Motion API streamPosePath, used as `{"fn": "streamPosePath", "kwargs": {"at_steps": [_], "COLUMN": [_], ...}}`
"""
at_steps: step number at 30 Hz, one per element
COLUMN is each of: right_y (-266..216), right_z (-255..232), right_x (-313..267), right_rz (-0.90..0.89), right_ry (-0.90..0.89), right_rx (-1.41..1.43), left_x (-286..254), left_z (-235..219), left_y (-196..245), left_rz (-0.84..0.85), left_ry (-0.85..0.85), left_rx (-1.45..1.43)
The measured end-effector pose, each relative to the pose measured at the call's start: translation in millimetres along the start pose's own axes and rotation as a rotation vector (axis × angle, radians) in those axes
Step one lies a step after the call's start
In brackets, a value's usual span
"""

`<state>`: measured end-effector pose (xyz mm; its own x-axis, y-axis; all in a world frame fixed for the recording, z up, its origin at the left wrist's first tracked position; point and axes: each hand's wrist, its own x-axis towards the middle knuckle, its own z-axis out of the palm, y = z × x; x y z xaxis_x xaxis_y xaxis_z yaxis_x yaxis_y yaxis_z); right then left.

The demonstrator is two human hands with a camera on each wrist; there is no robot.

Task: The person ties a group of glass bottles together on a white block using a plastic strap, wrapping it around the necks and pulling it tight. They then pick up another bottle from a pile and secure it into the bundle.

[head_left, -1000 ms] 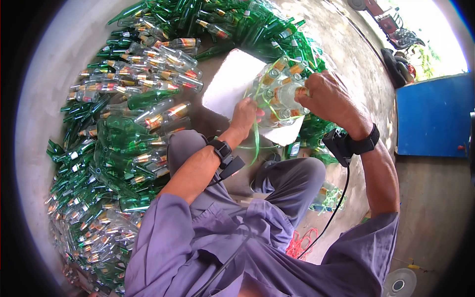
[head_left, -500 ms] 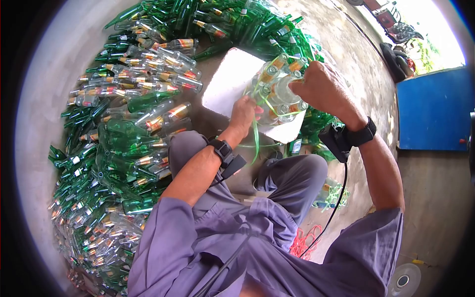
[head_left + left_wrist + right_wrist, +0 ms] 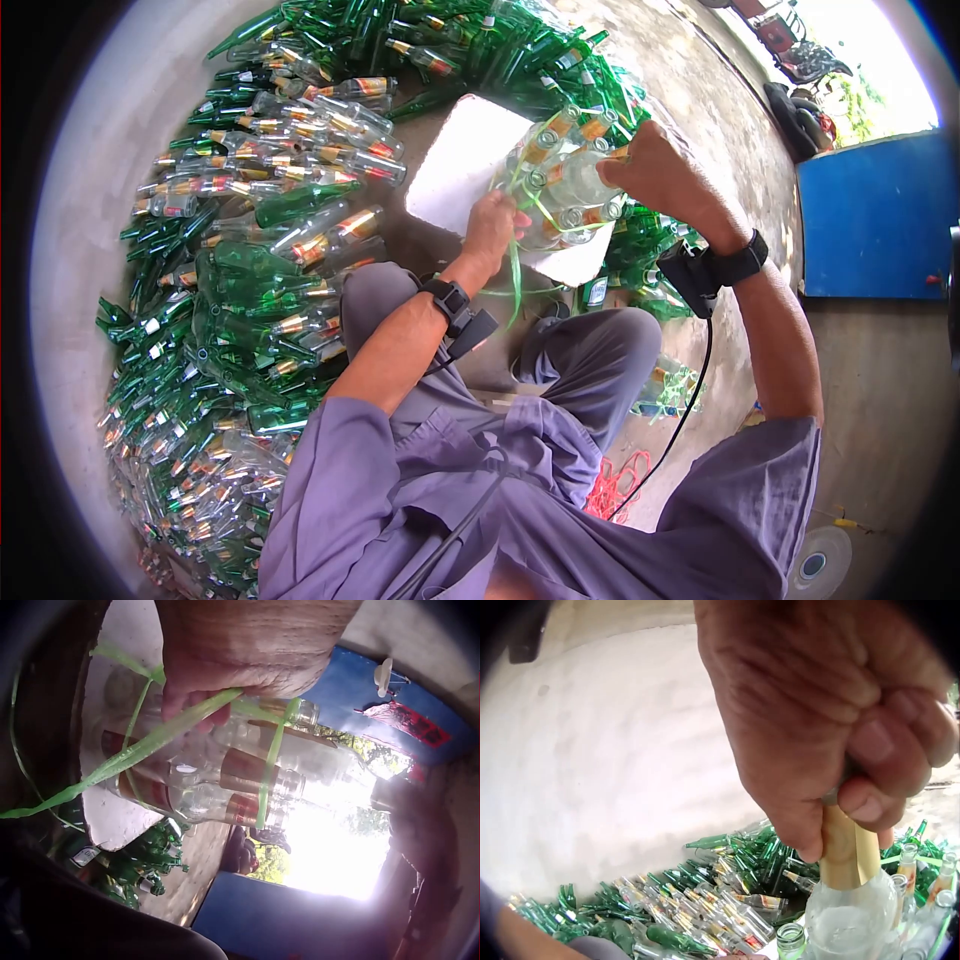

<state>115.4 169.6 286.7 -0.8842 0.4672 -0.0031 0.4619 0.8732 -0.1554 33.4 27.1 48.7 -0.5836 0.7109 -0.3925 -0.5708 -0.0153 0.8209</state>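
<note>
A bundle of clear glass bottles (image 3: 540, 150) stands on a white block (image 3: 455, 165), with a light green plastic strap (image 3: 142, 754) looped round it. My left hand (image 3: 490, 235) holds the strap at the bundle's near left side, and its loose end hangs below the fingers. With curled fingers, my right hand (image 3: 665, 185) grips the gold-labelled neck of a clear bottle (image 3: 847, 915) among the others. That bottle rises above its neighbours in the right wrist view; its mouth is hidden inside the hand.
A large heap of green and clear bottles (image 3: 230, 260) lies along the left and far side. Red string (image 3: 617, 485) lies by the person's leg, and another strapped bottle bundle (image 3: 665, 390) sits right of the knee. A blue panel (image 3: 870, 220) stands at the right.
The right hand has risen slightly toward the far side, then shifted a little to the right, still gripping the bottle neck. The left hand stays at the strap.
</note>
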Motion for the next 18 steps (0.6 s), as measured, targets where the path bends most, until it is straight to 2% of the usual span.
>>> {"fn": "streamPosePath", "kwargs": {"at_steps": [3,5,7,12,14,18], "right_y": [-18,-26,-17,2,-3,15], "right_z": [-7,-12,-3,17,9,17], "right_x": [-3,1,7,10,8,6], "right_rz": [-0.067,-0.020,-0.015,-0.067,0.058,0.147], "right_ry": [0.024,-0.079,-0.060,0.026,-0.018,0.040], "right_rx": [-0.085,-0.078,-0.037,0.049,0.106,0.196], "left_x": [-2,-3,-2,-2,-4,-2], "left_z": [0,1,3,1,1,0], "left_y": [1,1,-1,2,5,1], "left_rz": [0.002,0.004,0.030,-0.005,-0.003,0.014], "left_ry": [-0.005,-0.012,0.021,-0.018,-0.016,-0.022], "left_rx": [0.008,0.016,0.009,0.037,0.037,0.050]}}
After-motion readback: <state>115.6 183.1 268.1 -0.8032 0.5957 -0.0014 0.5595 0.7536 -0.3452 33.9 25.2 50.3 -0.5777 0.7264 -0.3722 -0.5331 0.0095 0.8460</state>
